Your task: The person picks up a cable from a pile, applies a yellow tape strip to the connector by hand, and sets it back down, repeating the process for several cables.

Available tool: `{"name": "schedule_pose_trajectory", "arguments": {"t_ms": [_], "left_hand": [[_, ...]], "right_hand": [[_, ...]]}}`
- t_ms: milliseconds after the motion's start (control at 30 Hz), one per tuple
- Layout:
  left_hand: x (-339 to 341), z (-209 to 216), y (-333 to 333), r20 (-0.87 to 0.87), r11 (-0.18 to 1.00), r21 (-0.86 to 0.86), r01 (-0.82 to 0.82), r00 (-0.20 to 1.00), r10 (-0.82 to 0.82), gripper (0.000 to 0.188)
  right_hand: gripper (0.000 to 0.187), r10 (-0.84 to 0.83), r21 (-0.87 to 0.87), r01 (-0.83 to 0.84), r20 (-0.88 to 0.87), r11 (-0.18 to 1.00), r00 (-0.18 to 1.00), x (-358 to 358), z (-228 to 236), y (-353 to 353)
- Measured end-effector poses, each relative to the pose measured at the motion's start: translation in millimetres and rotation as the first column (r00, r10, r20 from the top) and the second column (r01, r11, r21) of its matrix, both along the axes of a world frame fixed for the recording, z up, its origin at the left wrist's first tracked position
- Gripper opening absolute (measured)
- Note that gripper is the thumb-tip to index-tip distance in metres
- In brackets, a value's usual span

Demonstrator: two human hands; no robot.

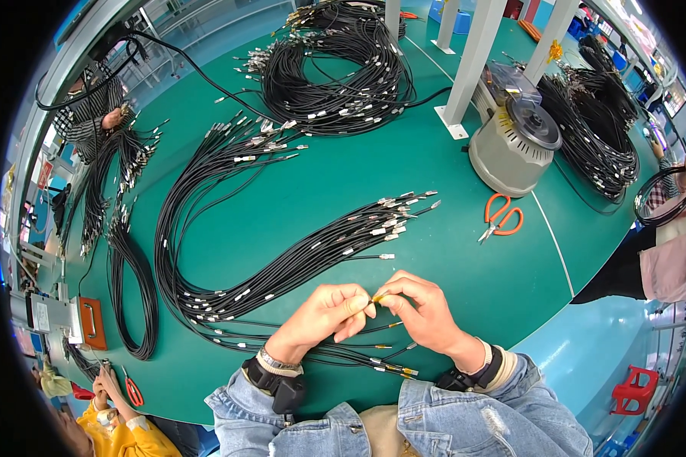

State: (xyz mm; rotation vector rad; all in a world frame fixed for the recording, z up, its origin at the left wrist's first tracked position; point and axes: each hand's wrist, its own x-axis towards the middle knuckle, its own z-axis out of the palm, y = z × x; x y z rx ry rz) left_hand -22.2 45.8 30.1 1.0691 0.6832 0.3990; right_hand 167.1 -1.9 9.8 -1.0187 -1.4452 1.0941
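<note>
My left hand (329, 314) and my right hand (425, 311) meet fingertip to fingertip over the near part of the green table. Between the left thumb and forefinger I pinch a thin black cable, of which only a short dark bit shows. The right thumb and forefinger are closed on a small yellow piece (379, 298) at the cable's end; its exact kind is too small to make out. Under my hands lie several loose black cables (335, 356) with yellow-tipped ends. Just beyond them a thick bundle of black cables (282, 276) curves in a U, its white-tagged ends toward the right.
Orange-handled scissors (501, 221) lie right of the bundle, near a grey round machine (514, 145). Coiled cables (331, 76) sit at the back, with more coils (591, 129) at the far right. Grey posts (472, 68) rise from the table (465, 263). Other people work around its edges.
</note>
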Motion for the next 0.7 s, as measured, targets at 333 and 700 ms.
{"name": "schedule_pose_trajectory", "arguments": {"t_ms": [333, 700], "left_hand": [[8, -2, -5, -0.073, 0.988, 0.151, -0.031, 0.996, 0.043, 0.026], [22, -7, -21, -0.216, 0.736, 0.670, -0.098, 0.923, 0.319, 0.011]], "right_hand": [[0.012, -0.050, -0.145, 0.021, -0.198, 0.989, 0.979, 4, 5, 1], [0.012, 0.042, -0.101, -0.054, -0.118, 0.993, 0.992, 6, 3, 1]]}}
